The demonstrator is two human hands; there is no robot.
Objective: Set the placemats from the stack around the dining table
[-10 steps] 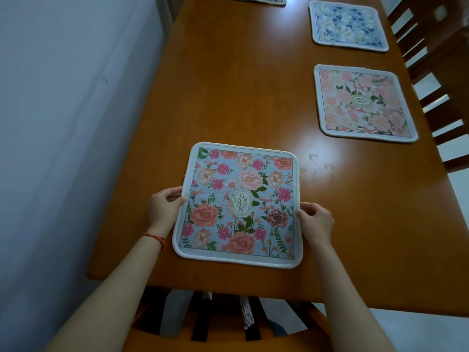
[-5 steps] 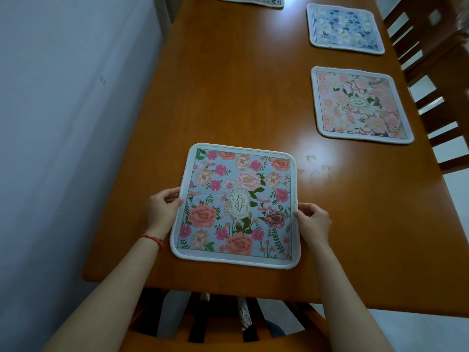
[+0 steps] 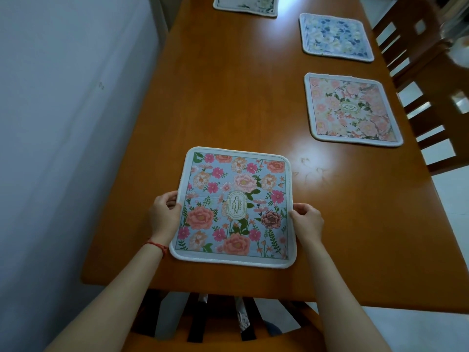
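A light-blue floral placemat (image 3: 234,207) with a white border and a "GARDEN" label lies flat on the wooden dining table (image 3: 228,97), near its front edge. My left hand (image 3: 163,214) pinches the mat's left edge. My right hand (image 3: 307,221) pinches its right edge. Three other placemats lie further along the table: a pink floral one (image 3: 351,110) at the right, a blue-and-white one (image 3: 335,36) beyond it, and a pale one (image 3: 246,5) at the far end, partly cut off by the frame.
A white wall (image 3: 63,123) runs close along the table's left side. Wooden chairs (image 3: 431,80) stand along the right side. Another chair back (image 3: 228,323) sits under the near edge, just below my arms.
The mat and my hands have barely shifted; both hands keep their hold on its side edges. The view has tilted slightly.
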